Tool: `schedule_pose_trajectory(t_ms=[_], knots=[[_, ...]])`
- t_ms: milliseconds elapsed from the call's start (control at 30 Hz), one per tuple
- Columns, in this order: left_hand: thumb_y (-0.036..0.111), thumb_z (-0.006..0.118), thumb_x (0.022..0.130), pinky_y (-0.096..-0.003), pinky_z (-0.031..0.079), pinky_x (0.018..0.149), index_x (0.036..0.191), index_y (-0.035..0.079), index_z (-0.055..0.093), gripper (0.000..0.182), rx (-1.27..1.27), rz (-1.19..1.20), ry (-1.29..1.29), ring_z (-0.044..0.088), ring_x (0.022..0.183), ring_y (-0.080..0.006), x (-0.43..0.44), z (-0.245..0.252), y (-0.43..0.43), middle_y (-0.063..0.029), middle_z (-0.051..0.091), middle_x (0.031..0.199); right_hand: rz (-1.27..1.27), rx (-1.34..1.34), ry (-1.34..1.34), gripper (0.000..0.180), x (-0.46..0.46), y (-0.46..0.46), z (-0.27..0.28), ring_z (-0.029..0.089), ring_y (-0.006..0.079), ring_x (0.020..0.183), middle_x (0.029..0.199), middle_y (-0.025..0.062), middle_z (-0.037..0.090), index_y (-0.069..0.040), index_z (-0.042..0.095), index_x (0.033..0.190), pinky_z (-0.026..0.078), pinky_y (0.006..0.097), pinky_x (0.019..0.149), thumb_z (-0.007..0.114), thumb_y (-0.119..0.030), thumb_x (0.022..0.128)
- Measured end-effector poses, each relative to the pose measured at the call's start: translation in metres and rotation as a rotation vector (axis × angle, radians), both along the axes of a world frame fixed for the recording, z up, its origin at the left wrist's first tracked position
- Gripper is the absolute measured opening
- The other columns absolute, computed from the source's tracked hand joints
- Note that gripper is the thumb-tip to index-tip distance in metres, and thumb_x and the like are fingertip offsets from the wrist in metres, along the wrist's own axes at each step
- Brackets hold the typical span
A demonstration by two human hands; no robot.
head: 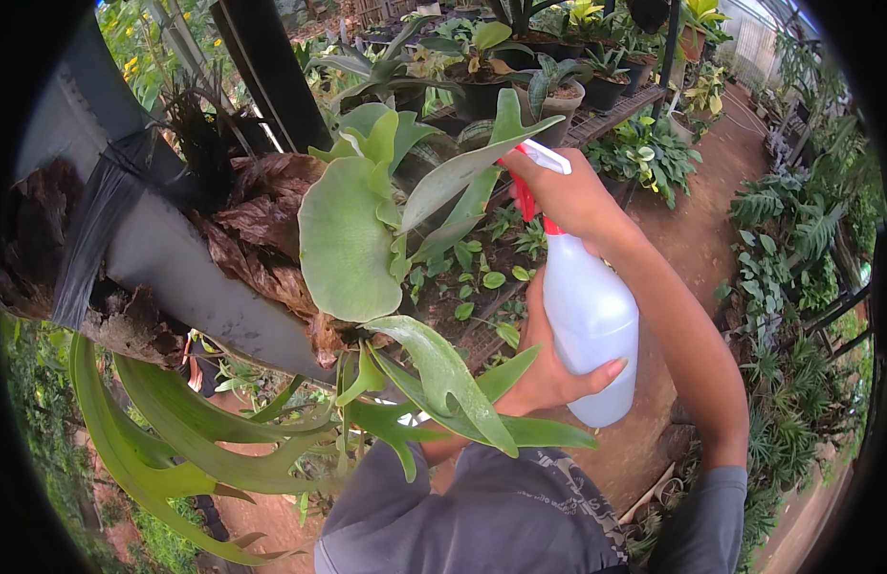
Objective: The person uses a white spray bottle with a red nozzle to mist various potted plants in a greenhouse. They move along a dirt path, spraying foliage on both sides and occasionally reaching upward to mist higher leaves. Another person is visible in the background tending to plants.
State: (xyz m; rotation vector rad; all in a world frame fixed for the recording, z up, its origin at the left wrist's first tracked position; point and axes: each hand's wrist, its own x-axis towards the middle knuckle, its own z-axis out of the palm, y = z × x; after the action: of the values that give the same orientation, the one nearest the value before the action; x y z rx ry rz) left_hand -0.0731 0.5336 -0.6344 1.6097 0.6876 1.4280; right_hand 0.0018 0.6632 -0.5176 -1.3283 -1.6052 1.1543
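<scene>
A white plastic spray bottle [594, 323] with a red and white trigger head [533, 172] is held in both hands. My right hand [576, 190] is closed around the neck and trigger, its fingertips partly hidden. Lower down, my left hand [551, 366] wraps the bottle's body, the thumb across its front. Left of the bottle grows a staghorn fern with a rounded pale green shield frond [348, 240], and one of its antler fronds [461, 172] reaches up to the spray head. Another frond [443, 373] hangs in front of my left forearm. Brown dry shield fronds [271, 237] lie behind.
A grey post [214, 265] with black strapping [102, 222] carries the fern and runs diagonally at left. Long fronds [192, 409] hang below it. Potted plants stand on a metal mesh rack [615, 118] at the top. A dirt path [701, 194] runs along dense greenery at right.
</scene>
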Motion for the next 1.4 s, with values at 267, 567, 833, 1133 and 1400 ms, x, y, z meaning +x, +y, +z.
schedule_pose_trajectory(t_ms=[267,567,833,1133,1400], knots=[[0.031,0.089,0.072,-0.0481,0.041,0.111,0.156,-0.003,0.007,0.122,-0.021,-0.042,0.056,0.052,0.131,-0.0345,-0.012,-0.001,0.002,-0.0250,0.044,0.143,-0.107,0.004,-0.064,0.039,-0.006,-0.008,0.009,0.055,0.0103,0.058,0.069,0.0023,0.060,-0.003,0.068,0.088,0.042,0.0281,0.053,0.067,-0.040,0.099],[0.030,0.088,0.071,-0.0485,0.042,0.109,0.156,-0.002,0.007,0.122,0.031,-0.118,0.006,0.051,0.130,-0.0327,-0.019,-0.002,0.003,-0.0243,0.045,0.141,-0.093,0.086,0.069,0.036,-0.007,-0.018,0.009,0.055,0.0099,0.060,0.071,0.0004,0.061,-0.003,0.070,0.093,0.045,0.0285,0.059,0.066,-0.038,0.101],[0.029,0.086,0.069,-0.0487,0.044,0.105,0.157,0.001,0.012,0.118,0.031,-0.167,-0.110,0.051,0.127,-0.0283,-0.018,-0.002,-0.006,-0.0191,0.046,0.137,-0.153,0.038,-0.113,0.030,-0.010,-0.030,0.014,0.054,0.0087,0.057,0.070,0.0014,0.062,-0.002,0.071,0.096,0.044,0.0265,0.055,0.067,-0.032,0.099],[0.028,0.088,0.068,-0.0494,0.042,0.108,0.158,0.001,0.010,0.121,-0.067,-0.204,-0.048,0.051,0.130,-0.0310,-0.024,0.000,-0.013,-0.0212,0.047,0.141,-0.198,0.138,0.081,0.045,-0.006,-0.036,0.003,0.057,0.0130,0.060,0.067,0.0042,0.062,-0.001,0.069,0.085,0.047,0.0335,0.059,0.069,-0.045,0.095],[0.028,0.088,0.070,-0.0492,0.035,0.114,0.159,0.001,0.007,0.123,-0.177,-0.231,-0.038,0.043,0.138,-0.0307,-0.032,0.001,-0.018,-0.0209,0.039,0.147,-0.268,0.107,-0.071,0.047,-0.003,-0.040,0.008,0.059,0.0158,0.064,0.067,0.0070,0.062,0.000,0.068,0.085,0.048,0.0368,0.063,0.068,-0.045,0.095]])
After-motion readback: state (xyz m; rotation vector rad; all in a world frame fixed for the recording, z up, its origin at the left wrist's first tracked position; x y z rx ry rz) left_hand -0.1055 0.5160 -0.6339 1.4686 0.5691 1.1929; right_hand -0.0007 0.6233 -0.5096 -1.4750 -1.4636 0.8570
